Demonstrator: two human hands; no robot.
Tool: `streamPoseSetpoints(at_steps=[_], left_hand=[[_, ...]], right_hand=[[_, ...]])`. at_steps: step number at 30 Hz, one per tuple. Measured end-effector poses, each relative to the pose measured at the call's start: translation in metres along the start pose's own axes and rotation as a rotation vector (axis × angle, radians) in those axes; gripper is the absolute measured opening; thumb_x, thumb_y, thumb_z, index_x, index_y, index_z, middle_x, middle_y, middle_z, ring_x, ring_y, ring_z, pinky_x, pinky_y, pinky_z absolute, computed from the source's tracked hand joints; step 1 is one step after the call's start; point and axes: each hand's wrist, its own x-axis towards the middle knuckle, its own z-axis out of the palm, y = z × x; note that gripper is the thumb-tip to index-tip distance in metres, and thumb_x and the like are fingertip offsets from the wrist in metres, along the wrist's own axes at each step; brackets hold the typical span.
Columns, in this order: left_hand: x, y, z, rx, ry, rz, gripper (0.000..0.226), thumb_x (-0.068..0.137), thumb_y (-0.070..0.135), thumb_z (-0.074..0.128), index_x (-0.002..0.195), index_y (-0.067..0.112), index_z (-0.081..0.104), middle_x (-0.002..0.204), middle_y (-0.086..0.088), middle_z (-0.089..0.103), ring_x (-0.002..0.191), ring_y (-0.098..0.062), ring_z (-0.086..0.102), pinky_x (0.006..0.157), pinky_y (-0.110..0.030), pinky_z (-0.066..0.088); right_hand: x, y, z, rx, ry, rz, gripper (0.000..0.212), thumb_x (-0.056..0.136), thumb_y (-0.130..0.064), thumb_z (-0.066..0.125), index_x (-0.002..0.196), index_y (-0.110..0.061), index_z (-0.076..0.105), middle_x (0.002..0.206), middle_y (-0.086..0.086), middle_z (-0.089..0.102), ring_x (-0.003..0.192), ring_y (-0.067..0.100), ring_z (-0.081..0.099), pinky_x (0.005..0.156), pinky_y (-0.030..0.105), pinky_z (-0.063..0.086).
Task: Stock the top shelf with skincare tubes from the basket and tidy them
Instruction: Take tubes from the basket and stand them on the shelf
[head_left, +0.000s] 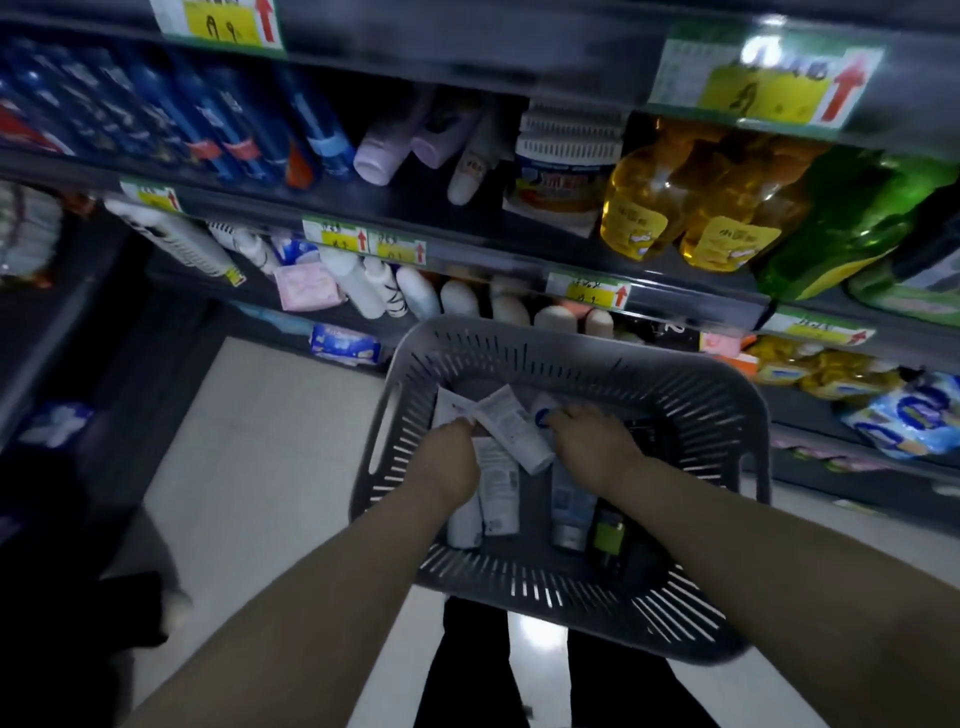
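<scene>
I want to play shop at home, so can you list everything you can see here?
basket: one, grey, before the shelves
white tubes: several, white, in the basket
blue tube: one, pale blue, in the basket
dark tube: one, black and green, in the basket
spray cans: many, blue, upper shelf left
yellow bottles: several, yellow, upper shelf right
price tags: several, yellow with red arrows, shelf edges
left hand: one, grips white tubes
right hand: one, on a tube, grip unclear

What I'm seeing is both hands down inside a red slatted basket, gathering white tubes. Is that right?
Not quite: the slatted basket is grey, not red. The head view shows the left hand and the right hand down inside it, gathering white tubes.
</scene>
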Motion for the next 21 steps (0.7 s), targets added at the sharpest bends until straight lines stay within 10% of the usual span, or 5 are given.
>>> streamPoseSetpoints(at_steps=[10, 16, 21], left_hand=[[0.007, -0.017, 0.004, 0.0, 0.068, -0.056, 0.032, 0.092, 0.002, 0.046, 0.123, -0.002, 0.054, 0.123, -0.02, 0.061, 0.111, -0.029, 0.059, 0.094, -0.029, 0.045], [0.013, -0.011, 0.001, 0.049, 0.065, -0.06, 0.034, 0.092, 0.003, 0.047, 0.126, 0.0, 0.051, 0.124, -0.019, 0.06, 0.113, -0.03, 0.059, 0.095, -0.032, 0.047], [0.015, -0.01, -0.001, 0.045, 0.084, -0.098, 0.035, 0.091, 0.001, 0.048, 0.126, -0.002, 0.051, 0.125, -0.021, 0.06, 0.117, -0.031, 0.057, 0.098, -0.032, 0.045]], right_hand=[[0.062, -0.031, 0.026, 0.075, -0.095, -0.045, 0.07, 0.085, -0.026, 0.068, 0.142, -0.009, 0.031, 0.138, 0.016, 0.044, 0.119, 0.033, 0.048, 0.097, 0.04, 0.046], [0.035, -0.027, 0.033, 0.011, -0.131, 0.004, 0.099, 0.084, -0.021, 0.066, 0.152, -0.017, -0.006, 0.141, 0.022, 0.038, 0.119, 0.036, 0.047, 0.094, 0.039, 0.046], [0.011, -0.028, 0.049, -0.131, -0.046, 0.022, 0.079, 0.086, -0.029, 0.059, 0.15, -0.017, 0.015, 0.14, 0.016, 0.037, 0.126, 0.033, 0.037, 0.098, 0.043, 0.038]])
